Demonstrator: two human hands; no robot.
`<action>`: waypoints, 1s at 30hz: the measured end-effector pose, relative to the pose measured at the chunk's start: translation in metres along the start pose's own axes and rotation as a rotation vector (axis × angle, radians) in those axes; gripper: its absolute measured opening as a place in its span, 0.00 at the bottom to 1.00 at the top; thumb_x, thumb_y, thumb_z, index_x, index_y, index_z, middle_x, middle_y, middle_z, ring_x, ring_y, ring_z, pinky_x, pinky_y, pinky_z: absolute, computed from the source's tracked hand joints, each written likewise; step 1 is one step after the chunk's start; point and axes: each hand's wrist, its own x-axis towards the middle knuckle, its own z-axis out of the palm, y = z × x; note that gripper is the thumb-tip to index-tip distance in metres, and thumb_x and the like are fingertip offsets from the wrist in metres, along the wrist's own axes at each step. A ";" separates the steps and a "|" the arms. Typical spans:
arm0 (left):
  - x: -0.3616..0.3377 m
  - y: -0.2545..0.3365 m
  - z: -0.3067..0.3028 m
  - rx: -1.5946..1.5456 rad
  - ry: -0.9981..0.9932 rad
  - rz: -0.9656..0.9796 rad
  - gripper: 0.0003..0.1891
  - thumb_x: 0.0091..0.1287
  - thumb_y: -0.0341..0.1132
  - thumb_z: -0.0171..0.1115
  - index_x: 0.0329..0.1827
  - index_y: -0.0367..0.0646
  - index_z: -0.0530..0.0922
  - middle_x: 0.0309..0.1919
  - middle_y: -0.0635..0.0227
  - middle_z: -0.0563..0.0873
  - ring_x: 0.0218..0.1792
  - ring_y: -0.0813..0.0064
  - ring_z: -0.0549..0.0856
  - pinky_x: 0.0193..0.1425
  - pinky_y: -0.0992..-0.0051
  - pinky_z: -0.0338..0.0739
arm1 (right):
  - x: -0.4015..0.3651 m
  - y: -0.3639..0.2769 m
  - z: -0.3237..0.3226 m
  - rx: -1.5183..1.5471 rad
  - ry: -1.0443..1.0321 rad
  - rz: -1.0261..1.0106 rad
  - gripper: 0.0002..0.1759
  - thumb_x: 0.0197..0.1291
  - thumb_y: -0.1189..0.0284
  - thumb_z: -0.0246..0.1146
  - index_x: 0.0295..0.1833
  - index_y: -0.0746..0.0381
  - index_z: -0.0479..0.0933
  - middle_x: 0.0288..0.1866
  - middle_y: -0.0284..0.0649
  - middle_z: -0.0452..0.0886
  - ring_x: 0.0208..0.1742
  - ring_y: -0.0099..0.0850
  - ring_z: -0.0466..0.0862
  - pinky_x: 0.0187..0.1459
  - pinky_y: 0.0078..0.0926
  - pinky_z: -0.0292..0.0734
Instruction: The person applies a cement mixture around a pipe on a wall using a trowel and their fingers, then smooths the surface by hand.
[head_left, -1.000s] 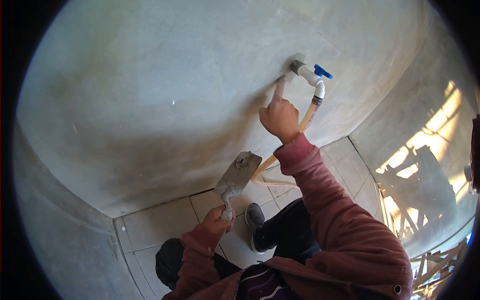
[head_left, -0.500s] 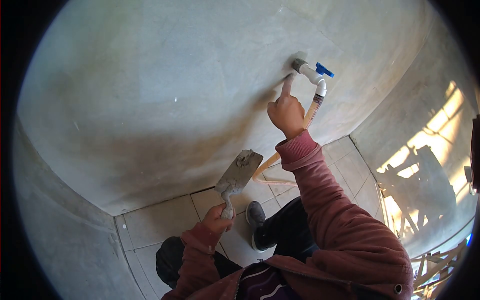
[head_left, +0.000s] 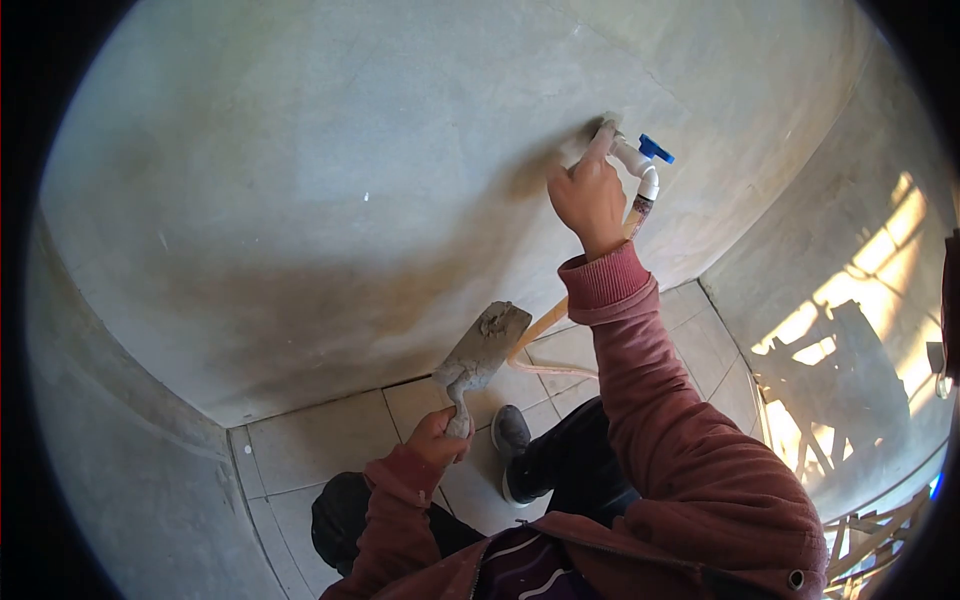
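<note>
- Right hand (head_left: pixel 588 195): index finger stretched out, its tip at the base of the pipe, against or just beside the wall; other fingers folded, and whether they enclose anything cannot be told.
- Left hand (head_left: pixel 437 440): fingers wrapped closely round the handle of the trowel, low down and well apart from the right hand.
- Trowel (head_left: pixel 485 345): held aloft, blade tip toward the wall's bottom edge; whether it touches the wall cannot be told.
- Mortar (head_left: pixel 495 320): grey lump at the outer end of the blade.
- White pipe (head_left: pixel 632 158): juts from the wall, high and nearer its right edge than its left; bends downward at an elbow.
- Blue valve handle (head_left: pixel 656 150): on the pipe, just right of the right hand.
- Hose (head_left: pixel 540 330): drops from the elbow, passes behind the right wrist, curves near the wall's bottom edge.
- Wall (head_left: pixel 300 150): broad plain stretch from the right hand to the left edge; narrower strip between valve handle and right corner.
- Tiled floor (head_left: pixel 320 440): meets the wall along its bottom edge; a shoe (head_left: pixel 511 430) stands near that edge, below the blade.
</note>
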 end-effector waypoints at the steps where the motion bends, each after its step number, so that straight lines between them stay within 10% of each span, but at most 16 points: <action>1: 0.001 0.000 -0.001 -0.003 0.001 0.006 0.10 0.44 0.21 0.54 0.31 0.40 0.71 0.21 0.71 0.73 0.21 0.80 0.73 0.24 0.78 0.68 | 0.002 -0.002 -0.001 -0.147 -0.039 0.026 0.44 0.48 0.70 0.55 0.68 0.79 0.44 0.23 0.52 0.80 0.27 0.47 0.82 0.31 0.36 0.77; 22: -0.001 0.001 0.001 0.042 0.002 0.001 0.09 0.45 0.22 0.54 0.30 0.40 0.72 0.21 0.72 0.73 0.21 0.81 0.73 0.24 0.79 0.67 | -0.017 0.012 0.012 -0.384 -0.165 -0.031 0.48 0.49 0.68 0.56 0.69 0.78 0.39 0.24 0.52 0.80 0.26 0.50 0.81 0.29 0.44 0.77; 30: -0.002 0.001 0.001 0.024 0.030 -0.023 0.09 0.45 0.22 0.54 0.31 0.41 0.72 0.22 0.72 0.73 0.22 0.81 0.73 0.24 0.79 0.68 | -0.007 0.035 0.020 0.560 -0.148 0.218 0.42 0.48 0.75 0.56 0.66 0.78 0.43 0.21 0.43 0.77 0.18 0.32 0.78 0.21 0.24 0.74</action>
